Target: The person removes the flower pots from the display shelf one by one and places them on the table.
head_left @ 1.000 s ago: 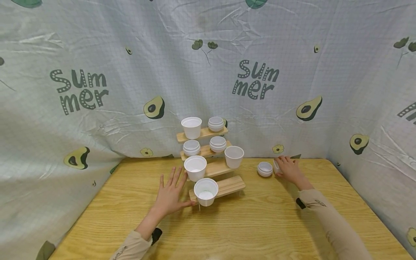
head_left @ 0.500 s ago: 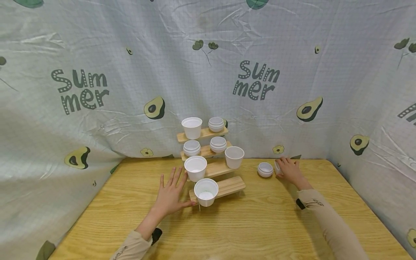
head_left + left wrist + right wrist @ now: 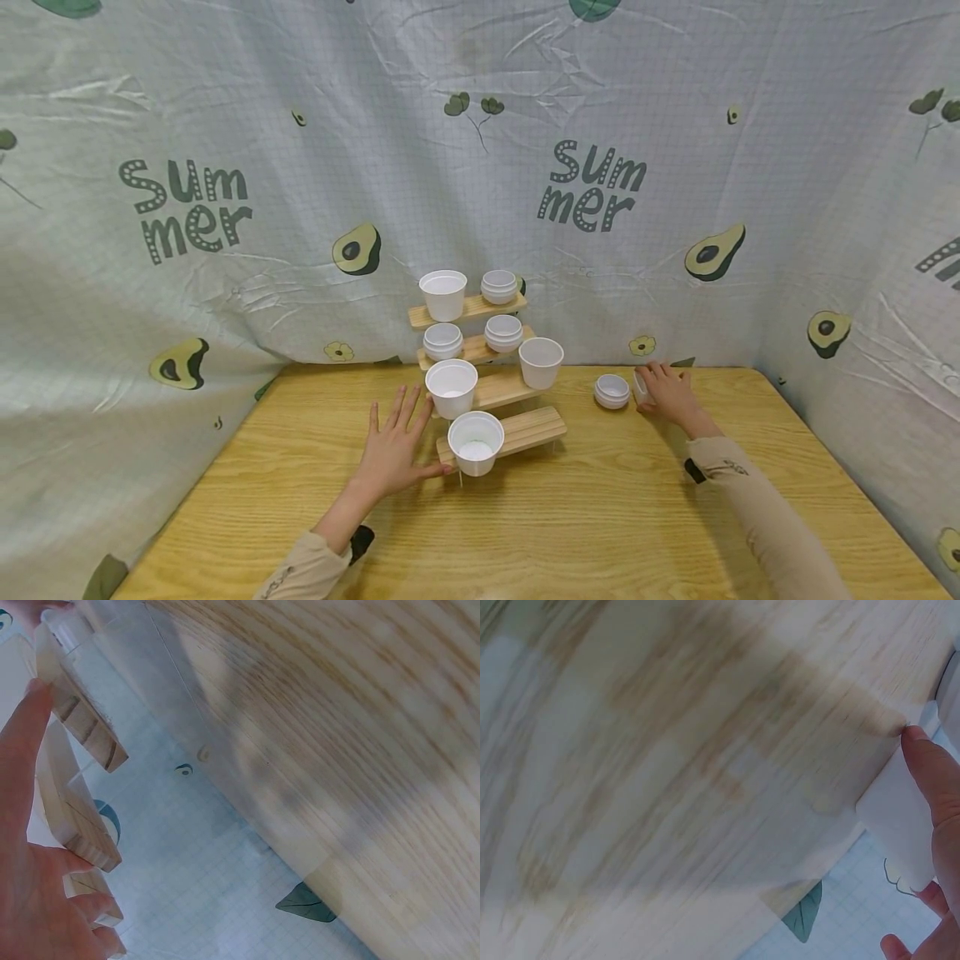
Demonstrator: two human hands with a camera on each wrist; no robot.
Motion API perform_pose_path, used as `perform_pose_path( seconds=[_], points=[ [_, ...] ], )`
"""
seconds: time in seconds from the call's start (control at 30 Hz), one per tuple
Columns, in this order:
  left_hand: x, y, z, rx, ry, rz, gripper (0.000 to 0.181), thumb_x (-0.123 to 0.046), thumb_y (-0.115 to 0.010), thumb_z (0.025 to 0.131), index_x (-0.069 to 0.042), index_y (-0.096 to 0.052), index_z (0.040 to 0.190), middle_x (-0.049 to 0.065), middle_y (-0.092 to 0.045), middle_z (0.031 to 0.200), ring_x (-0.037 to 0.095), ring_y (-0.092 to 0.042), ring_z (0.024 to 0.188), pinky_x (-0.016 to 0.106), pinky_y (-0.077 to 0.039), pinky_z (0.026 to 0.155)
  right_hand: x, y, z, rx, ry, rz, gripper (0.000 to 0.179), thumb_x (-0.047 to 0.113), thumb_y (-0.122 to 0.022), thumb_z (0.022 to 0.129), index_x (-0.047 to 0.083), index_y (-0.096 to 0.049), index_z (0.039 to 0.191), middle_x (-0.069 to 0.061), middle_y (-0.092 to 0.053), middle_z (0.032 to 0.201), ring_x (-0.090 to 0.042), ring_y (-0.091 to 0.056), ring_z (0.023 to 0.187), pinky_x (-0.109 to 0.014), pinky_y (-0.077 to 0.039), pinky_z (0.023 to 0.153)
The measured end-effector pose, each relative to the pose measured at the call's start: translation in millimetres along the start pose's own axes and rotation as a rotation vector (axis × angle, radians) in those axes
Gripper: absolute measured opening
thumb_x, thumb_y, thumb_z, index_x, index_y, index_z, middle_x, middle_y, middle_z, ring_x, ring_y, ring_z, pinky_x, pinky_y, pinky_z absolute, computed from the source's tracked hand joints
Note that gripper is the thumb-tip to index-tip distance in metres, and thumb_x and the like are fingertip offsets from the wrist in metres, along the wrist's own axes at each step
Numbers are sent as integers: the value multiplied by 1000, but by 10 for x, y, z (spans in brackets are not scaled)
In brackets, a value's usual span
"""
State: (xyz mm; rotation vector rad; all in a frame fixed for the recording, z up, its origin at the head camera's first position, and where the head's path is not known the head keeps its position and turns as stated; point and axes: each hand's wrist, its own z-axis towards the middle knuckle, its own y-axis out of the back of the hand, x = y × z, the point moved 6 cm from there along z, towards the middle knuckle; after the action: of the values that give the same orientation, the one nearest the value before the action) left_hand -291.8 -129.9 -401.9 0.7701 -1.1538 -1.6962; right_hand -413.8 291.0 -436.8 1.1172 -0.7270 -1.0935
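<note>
A stepped wooden stand (image 3: 531,428) holds several white pots, some tall and tapered, others small and squat. Fingers straight and spread, my left hand (image 3: 393,457) touches the stand's left end; in the left wrist view its fingertips lie along the ends of the boards (image 3: 79,825). A tapered pot (image 3: 476,468) stands on the lowest board, beside my left thumb. Near the table's back edge, my right hand (image 3: 667,395) grips a white pot (image 3: 896,814) between thumb and fingers, mostly hidden by the hand in the head view. A squat pot (image 3: 612,393) sits just left of it.
The wooden table (image 3: 585,517) runs back to a hanging cloth (image 3: 465,192) printed with avocados and lettering. Another tapered pot (image 3: 540,364) stands at the right end of the second board up, and a tall pot (image 3: 443,297) on the top board.
</note>
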Motion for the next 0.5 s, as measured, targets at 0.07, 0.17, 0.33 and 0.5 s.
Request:
perform_pose_path(
  seconds=[0.07, 0.17, 0.33, 0.5],
  points=[
    [-5, 6, 2, -6, -4, -4, 105, -69, -61, 61, -9, -29, 140, 15, -19, 148, 35, -13, 137, 65, -11, 102, -9, 7, -8, -14, 7, -7, 67, 32, -77, 66, 4, -45, 118, -19, -48, 111, -38, -45, 103, -63, -35, 74],
    [-3, 9, 6, -12, -6, -18, 105, -68, -62, 61, -8, -30, 140, 16, -20, 148, 36, -14, 136, 66, -11, 102, -21, 23, -27, -37, 23, -15, 68, 32, -78, 64, 4, -46, 117, -18, -49, 110, -36, -46, 101, -62, -36, 73],
    [11, 0, 11, 2, 2, -39, 105, -68, -62, 61, -9, -28, 141, 15, -18, 149, 35, -11, 138, 66, -9, 102, -6, 77, -69, -68, 56, -30, 68, 31, -79, 63, 4, -47, 116, -18, -49, 109, -36, -46, 100, -60, -37, 72],
    [14, -9, 7, 0, -3, -35, 105, -68, -62, 61, -9, -28, 140, 16, -19, 148, 35, -11, 137, 66, -9, 102, 15, 143, -123, -68, 67, -34, 69, 31, -80, 62, 3, -48, 117, -19, -49, 111, -37, -47, 101, -60, -37, 73]
  ],
)
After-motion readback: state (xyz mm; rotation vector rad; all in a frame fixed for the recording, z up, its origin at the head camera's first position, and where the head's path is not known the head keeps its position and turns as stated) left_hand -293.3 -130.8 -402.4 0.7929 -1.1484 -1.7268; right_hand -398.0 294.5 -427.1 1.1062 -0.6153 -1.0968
